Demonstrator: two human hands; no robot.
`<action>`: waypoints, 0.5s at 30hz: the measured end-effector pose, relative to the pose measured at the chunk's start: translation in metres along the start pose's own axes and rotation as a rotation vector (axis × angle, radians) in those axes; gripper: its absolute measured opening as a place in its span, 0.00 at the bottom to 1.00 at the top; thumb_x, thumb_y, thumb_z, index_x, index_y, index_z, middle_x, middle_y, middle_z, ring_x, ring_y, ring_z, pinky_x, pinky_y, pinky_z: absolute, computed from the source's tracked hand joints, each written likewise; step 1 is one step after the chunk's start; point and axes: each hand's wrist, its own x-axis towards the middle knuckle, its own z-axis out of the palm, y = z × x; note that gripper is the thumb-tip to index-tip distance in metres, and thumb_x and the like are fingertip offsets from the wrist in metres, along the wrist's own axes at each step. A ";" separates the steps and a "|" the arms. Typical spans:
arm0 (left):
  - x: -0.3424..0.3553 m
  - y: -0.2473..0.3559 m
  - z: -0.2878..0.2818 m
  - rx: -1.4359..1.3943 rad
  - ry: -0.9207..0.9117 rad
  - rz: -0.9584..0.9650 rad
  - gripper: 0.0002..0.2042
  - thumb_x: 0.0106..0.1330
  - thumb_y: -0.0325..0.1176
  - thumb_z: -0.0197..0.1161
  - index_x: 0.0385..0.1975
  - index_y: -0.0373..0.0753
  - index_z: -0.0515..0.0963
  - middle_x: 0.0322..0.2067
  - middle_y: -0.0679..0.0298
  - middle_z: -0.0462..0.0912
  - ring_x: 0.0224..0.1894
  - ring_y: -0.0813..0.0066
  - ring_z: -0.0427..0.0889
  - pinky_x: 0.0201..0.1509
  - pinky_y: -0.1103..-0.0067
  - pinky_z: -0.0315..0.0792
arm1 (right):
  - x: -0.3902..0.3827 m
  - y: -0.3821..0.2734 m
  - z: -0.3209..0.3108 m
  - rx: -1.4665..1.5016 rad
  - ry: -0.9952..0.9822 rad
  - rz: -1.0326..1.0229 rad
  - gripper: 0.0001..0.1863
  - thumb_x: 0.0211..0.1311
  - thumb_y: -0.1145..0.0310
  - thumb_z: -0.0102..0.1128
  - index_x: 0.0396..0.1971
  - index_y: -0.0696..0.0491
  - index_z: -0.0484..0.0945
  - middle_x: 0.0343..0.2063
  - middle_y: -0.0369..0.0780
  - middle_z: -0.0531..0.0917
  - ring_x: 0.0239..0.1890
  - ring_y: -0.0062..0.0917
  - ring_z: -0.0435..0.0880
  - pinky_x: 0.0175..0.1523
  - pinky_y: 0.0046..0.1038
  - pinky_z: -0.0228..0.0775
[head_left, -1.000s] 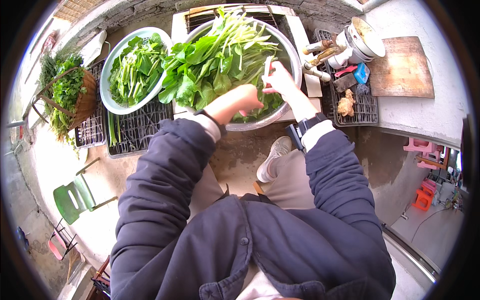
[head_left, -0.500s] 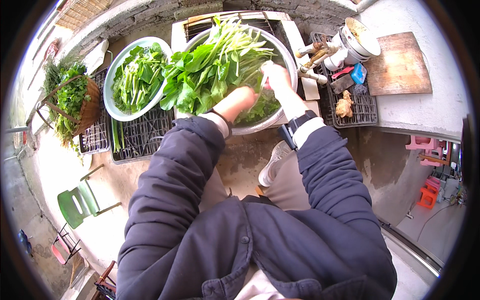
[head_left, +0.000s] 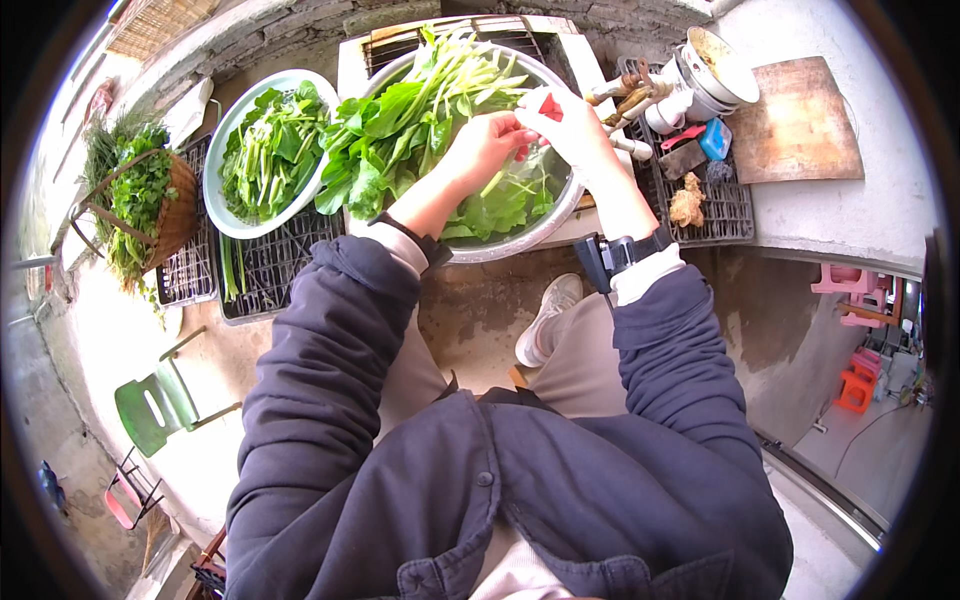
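Above a large metal basin, my left hand and my right hand meet at the fingertips. Both have their fingers pinched together; anything between them is too small or hidden to name. A heap of leafy greens with pale stalks fills the basin's left and far side, some leaves hanging over the rim. Under my hands, loose green leaves lie in the water. To the left, a pale basin holds more cut greens.
A wicker basket of herbs stands at far left by black plastic crates. Right of the metal basin are taps, stacked bowls, a ginger-like root and a wooden cutting board. A green chair sits lower left.
Both hands have risen out of the basin toward its far right, and their fingertips have come together. More of the water and loose leaves shows beneath them.
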 end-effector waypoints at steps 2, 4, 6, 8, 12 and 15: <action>0.000 -0.001 -0.003 -0.079 -0.052 -0.008 0.08 0.66 0.34 0.60 0.30 0.37 0.81 0.22 0.71 0.80 0.24 0.87 0.72 0.29 0.86 0.66 | 0.000 0.003 -0.001 -0.006 -0.022 0.015 0.11 0.58 0.65 0.65 0.32 0.58 0.81 0.24 0.37 0.83 0.25 0.18 0.79 0.35 0.22 0.72; 0.000 -0.004 -0.008 -0.116 -0.073 0.013 0.08 0.66 0.34 0.59 0.29 0.38 0.80 0.22 0.71 0.79 0.23 0.87 0.70 0.29 0.86 0.65 | -0.001 0.006 0.003 0.249 -0.015 0.099 0.10 0.58 0.68 0.65 0.34 0.59 0.81 0.26 0.37 0.83 0.27 0.19 0.79 0.36 0.21 0.73; 0.001 -0.007 -0.015 -0.158 -0.098 0.020 0.09 0.68 0.36 0.56 0.29 0.41 0.79 0.25 0.73 0.80 0.28 0.87 0.72 0.33 0.88 0.66 | -0.003 0.011 0.012 0.758 0.037 0.236 0.09 0.60 0.71 0.62 0.37 0.60 0.80 0.30 0.38 0.83 0.30 0.22 0.81 0.37 0.21 0.75; 0.001 -0.008 -0.025 -0.286 -0.104 0.071 0.08 0.69 0.37 0.57 0.31 0.42 0.79 0.27 0.72 0.81 0.30 0.86 0.75 0.35 0.86 0.67 | -0.003 0.015 0.020 1.133 0.050 0.314 0.08 0.61 0.74 0.60 0.39 0.62 0.78 0.36 0.40 0.81 0.33 0.24 0.81 0.40 0.21 0.77; 0.003 -0.007 -0.056 -0.575 0.069 0.048 0.08 0.70 0.36 0.57 0.34 0.40 0.78 0.29 0.68 0.81 0.34 0.80 0.80 0.35 0.87 0.70 | 0.000 0.014 0.023 1.065 0.218 0.304 0.06 0.61 0.71 0.62 0.34 0.58 0.79 0.34 0.37 0.81 0.33 0.18 0.78 0.37 0.18 0.73; 0.007 -0.008 -0.072 -0.815 0.162 0.046 0.07 0.70 0.34 0.58 0.37 0.37 0.76 0.30 0.65 0.81 0.37 0.71 0.84 0.36 0.84 0.75 | -0.004 0.002 0.024 0.449 -0.168 0.263 0.08 0.60 0.65 0.65 0.34 0.54 0.81 0.32 0.33 0.80 0.31 0.14 0.76 0.34 0.16 0.68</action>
